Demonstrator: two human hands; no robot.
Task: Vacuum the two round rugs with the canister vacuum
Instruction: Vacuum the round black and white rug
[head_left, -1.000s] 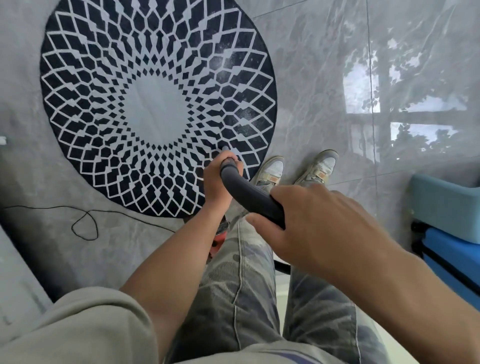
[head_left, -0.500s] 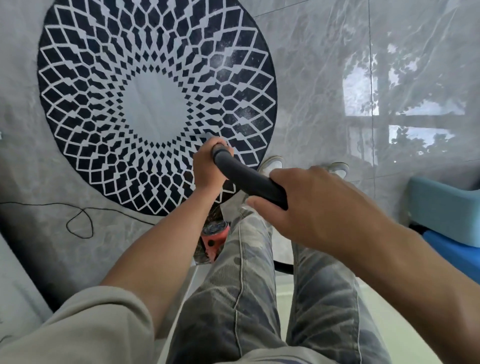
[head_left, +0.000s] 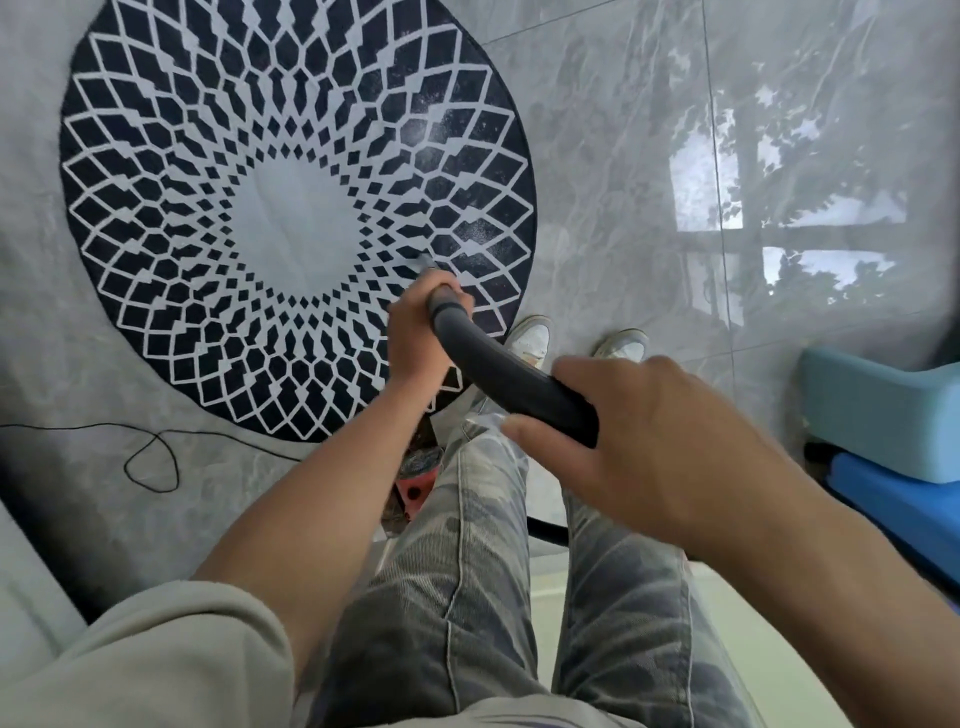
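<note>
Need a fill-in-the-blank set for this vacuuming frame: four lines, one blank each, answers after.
The left hand grips the grey vacuum tube nearer the round rug; the ____ hand grips it farther back.
The thin black cord loops on the floor to the person's ____.
The cushions at the right edge are ____.
Round rugs in view: ____.
Answers: right; left; blue; one.
</note>
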